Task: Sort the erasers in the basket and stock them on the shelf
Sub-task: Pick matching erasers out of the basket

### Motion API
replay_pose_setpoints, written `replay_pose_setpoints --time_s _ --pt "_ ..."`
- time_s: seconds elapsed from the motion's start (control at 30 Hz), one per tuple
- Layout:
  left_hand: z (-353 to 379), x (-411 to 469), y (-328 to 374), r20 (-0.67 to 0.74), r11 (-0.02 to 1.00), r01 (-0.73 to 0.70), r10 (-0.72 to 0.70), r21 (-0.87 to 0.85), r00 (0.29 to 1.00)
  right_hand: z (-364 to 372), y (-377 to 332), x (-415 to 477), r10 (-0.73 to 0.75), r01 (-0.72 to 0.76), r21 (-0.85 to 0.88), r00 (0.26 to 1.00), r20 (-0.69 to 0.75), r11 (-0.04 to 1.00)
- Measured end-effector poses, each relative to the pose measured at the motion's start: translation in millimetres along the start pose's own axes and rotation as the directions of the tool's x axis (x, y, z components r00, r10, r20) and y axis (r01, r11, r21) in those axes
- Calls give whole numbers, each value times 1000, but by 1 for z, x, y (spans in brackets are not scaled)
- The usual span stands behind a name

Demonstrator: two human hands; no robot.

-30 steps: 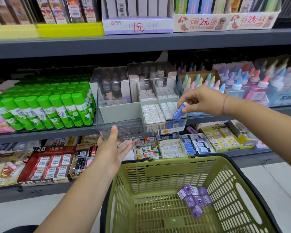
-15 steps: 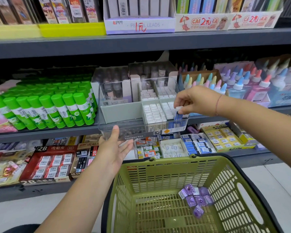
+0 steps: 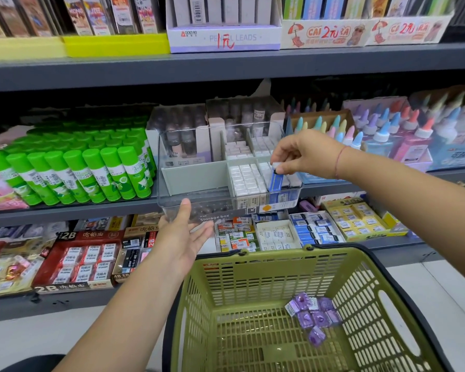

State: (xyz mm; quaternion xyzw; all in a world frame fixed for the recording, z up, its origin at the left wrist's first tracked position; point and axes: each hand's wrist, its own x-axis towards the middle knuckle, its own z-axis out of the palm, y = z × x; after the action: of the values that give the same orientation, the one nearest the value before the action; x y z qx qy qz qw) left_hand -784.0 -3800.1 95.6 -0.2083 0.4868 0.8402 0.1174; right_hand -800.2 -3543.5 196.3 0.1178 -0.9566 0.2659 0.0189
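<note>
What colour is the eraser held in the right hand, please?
Blue, with a white end; the eraser shows in the head view.

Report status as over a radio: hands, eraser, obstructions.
Right hand pinching blue eraser upright in clear storage box. Left hand open, steadying box front. Purple erasers wait in basket. No obstruction.

Bright even light, soft shadows, wide-angle edge bending, perhaps slightly soft detail

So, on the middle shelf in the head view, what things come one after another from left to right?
Green glue sticks → clear storage box → blue eraser held by the right hand → pastel-capped glue bottles.
</note>
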Motion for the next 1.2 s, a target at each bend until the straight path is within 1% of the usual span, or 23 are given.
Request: replay_pose_setpoints --time_s 0.17,0.3,0.37,0.43,0.53,0.6,0.73,0.87,0.97,1.07,1.2 --pt "1 0 0 7 1000 -4 4 -1 1000 6 -1 -3 -19 13 -118 999 -47 993" --pt "1 -1 0 3 1000 0 0 -10 1000 12 -1 -12 -80 50 -257 991 -110 965" --pt "1 -1 1 4 1000 3 -3 -10 1000 14 -2 -14 -115 72 -300 985 -130 951" --pt "1 -1 1 3 1000 8 -8 -9 1000 14 -3 -15 -144 98 -322 982 -124 942" --pt "2 -1 1 -5 1000 18 -18 -11 1000 20 -6 -16 -185 146 -383 981 -67 912" --pt "1 -1 1 -6 1000 19 -20 -10 1000 25 -6 -17 -171 132 -356 982 -81 925" --pt "1 -1 1 -6 1000 22 -22 0 1000 34 0 -25 -72 28 -179 966 -247 983" --pt "2 0 0 -5 1000 18 -18 6 1000 52 4 -36 -67 31 -107 935 -349 994" --pt "1 1 0 -11 1000 25 -25 9 1000 65 7 -43 -92 54 -110 925 -370 992" --pt "1 2 0 -14 999 30 -30 12 999 73 11 -48 -114 72 -129 926 -361 989" --pt "2 3 -1 -33 1000 14 -14 5 999 78 14 -50 -102 66 -106 918 -384 992"
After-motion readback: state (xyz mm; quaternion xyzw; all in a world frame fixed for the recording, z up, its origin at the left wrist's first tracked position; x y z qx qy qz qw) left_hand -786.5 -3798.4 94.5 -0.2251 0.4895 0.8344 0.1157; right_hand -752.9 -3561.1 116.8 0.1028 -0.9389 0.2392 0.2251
